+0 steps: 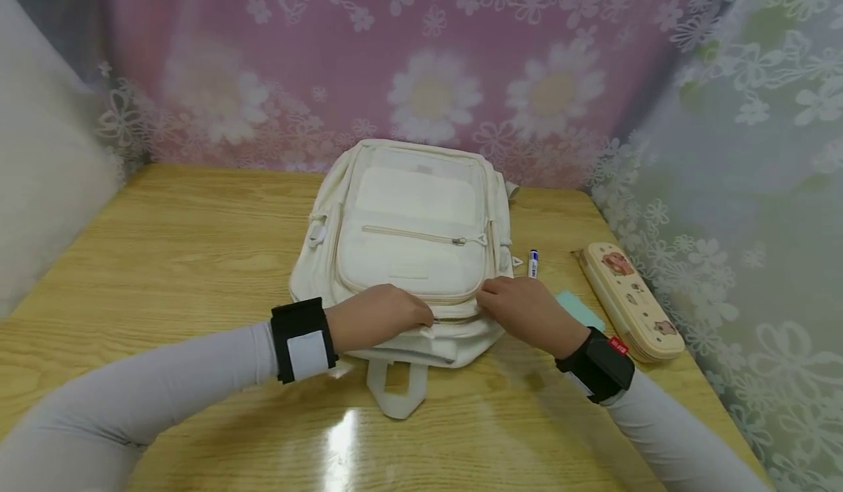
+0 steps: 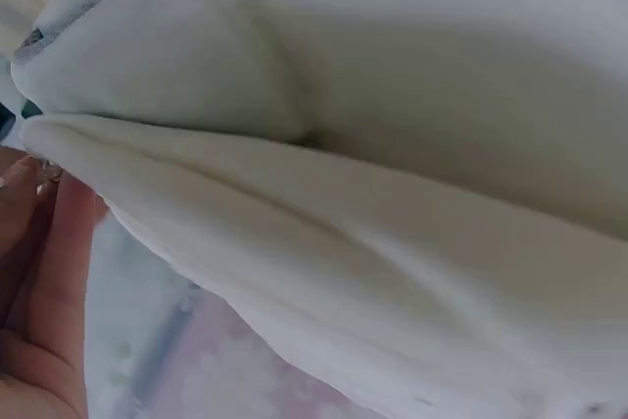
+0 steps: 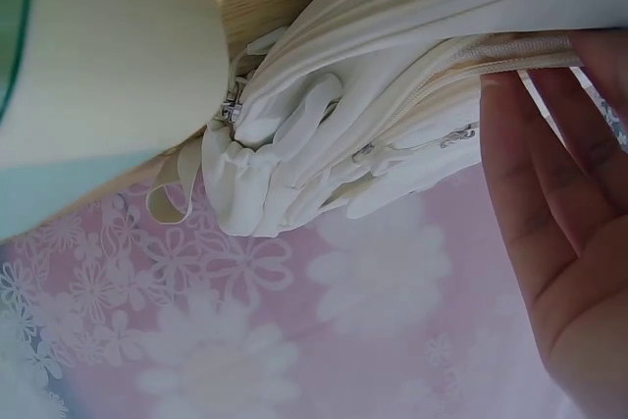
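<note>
A cream backpack (image 1: 415, 258) lies on the table with its front upward and its top loop handle (image 1: 397, 400) toward me. My left hand (image 1: 382, 318) pinches at the zipper along the near end of the bag; its fingertips hide the exact spot. Pale bag fabric (image 2: 373, 203) fills most of the left wrist view, with left-hand fingers (image 2: 64, 291) at its edge. To the right, my right hand (image 1: 523, 309) holds the zippered edge of the bag between thumb and fingers. That edge (image 3: 510, 54) shows between them in the right wrist view.
Right of the backpack stands a blue-and-white marker (image 1: 533, 263). A mint-green flat item (image 1: 581, 310) lies partly behind my right wrist. Further right is a cream pencil case (image 1: 632, 302) with animal pictures. Floral curtains (image 1: 435, 60) hang close behind the wooden table (image 1: 217, 236) and at its right.
</note>
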### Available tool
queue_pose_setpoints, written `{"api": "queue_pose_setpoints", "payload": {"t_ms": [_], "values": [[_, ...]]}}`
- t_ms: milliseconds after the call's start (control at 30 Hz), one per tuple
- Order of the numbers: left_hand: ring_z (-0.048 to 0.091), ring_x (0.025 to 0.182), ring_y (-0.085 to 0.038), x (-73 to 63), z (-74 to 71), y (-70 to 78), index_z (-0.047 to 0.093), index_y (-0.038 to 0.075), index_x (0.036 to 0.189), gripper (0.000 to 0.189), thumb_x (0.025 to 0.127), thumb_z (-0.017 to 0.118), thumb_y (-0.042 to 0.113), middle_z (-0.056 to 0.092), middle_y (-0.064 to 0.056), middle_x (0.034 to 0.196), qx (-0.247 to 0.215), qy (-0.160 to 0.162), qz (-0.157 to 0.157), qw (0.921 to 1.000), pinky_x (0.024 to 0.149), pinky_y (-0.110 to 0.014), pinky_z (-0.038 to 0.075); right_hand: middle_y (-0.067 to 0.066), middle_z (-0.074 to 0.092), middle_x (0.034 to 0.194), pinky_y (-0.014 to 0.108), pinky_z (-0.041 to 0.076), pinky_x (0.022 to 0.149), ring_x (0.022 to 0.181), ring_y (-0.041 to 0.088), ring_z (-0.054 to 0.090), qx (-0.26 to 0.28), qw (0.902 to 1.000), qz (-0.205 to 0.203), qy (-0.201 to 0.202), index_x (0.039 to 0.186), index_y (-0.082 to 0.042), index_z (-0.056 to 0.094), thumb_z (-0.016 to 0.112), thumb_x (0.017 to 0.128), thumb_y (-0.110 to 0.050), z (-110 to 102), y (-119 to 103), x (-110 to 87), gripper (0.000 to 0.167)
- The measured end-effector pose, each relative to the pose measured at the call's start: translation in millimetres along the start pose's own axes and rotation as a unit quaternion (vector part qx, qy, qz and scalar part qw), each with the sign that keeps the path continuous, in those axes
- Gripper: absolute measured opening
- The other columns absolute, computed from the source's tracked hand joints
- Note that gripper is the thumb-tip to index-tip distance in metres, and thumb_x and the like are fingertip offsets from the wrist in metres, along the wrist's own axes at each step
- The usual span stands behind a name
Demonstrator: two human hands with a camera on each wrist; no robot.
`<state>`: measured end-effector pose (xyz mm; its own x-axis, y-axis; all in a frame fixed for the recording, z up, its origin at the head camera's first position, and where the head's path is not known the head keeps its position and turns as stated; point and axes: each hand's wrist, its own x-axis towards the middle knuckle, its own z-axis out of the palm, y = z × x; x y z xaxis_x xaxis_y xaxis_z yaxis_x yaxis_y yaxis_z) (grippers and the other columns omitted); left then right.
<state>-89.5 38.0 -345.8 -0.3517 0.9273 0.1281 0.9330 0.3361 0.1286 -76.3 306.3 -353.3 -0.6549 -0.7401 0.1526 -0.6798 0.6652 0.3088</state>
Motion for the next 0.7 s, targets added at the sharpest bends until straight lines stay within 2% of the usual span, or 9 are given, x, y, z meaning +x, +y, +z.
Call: {"api": "queue_pose_setpoints", "payload": {"t_ms": [133, 333, 567, 700], "values": [[0.064, 0.101, -0.009, -28.5, -6.0, -13.3, 0.066, 0.014, 0.113, 0.029, 0.086, 0.063, 0.004, 0.068, 0.003, 0.111, -0.002, 0.037, -0.013, 0.9992, 0.085, -0.020, 0.051, -0.002, 0.063, 0.087, 0.022, 0.039, 0.052, 0.070, 0.011, 0.058, 0.009, 0.9999, 0.007, -0.005, 0.091, -0.018, 0.062, 0.070, 0.083, -0.022, -2, 1, 0.0, 0.012], [0.065, 0.098, -0.009, -65.9, -11.2, -30.3, 0.065, 0.014, 0.110, 0.027, 0.085, 0.065, 0.006, 0.068, 0.003, 0.109, -0.004, 0.069, -0.075, 0.9948, 0.083, -0.022, 0.052, -0.002, 0.063, 0.088, 0.020, 0.035, 0.048, 0.071, 0.011, 0.059, 0.007, 0.9998, 0.016, -0.008, 0.094, -0.019, 0.063, 0.071, 0.082, -0.022, -1, 2, 0.1, 0.015], [0.067, 0.089, -0.009, -96.3, -12.5, -50.3, 0.066, 0.013, 0.107, 0.028, 0.081, 0.068, 0.004, 0.070, 0.001, 0.100, 0.047, 0.114, -0.106, 0.9866, 0.074, -0.022, 0.054, -0.003, 0.062, 0.086, 0.020, 0.032, 0.047, 0.069, 0.011, 0.057, 0.017, 0.9996, 0.020, 0.007, 0.092, -0.019, 0.061, 0.073, 0.081, -0.021, -4, 2, 0.0, 0.016], [0.068, 0.088, -0.016, -109.7, -14.4, -64.9, 0.069, 0.010, 0.106, 0.028, 0.079, 0.069, 0.001, 0.071, -0.004, 0.099, 0.041, 0.133, -0.144, 0.9798, 0.074, -0.027, 0.055, -0.003, 0.061, 0.085, 0.020, 0.030, 0.046, 0.065, 0.010, 0.053, 0.025, 0.9993, 0.024, 0.011, 0.090, -0.018, 0.059, 0.074, 0.080, -0.020, -6, 4, -1.4, 0.018]]}}
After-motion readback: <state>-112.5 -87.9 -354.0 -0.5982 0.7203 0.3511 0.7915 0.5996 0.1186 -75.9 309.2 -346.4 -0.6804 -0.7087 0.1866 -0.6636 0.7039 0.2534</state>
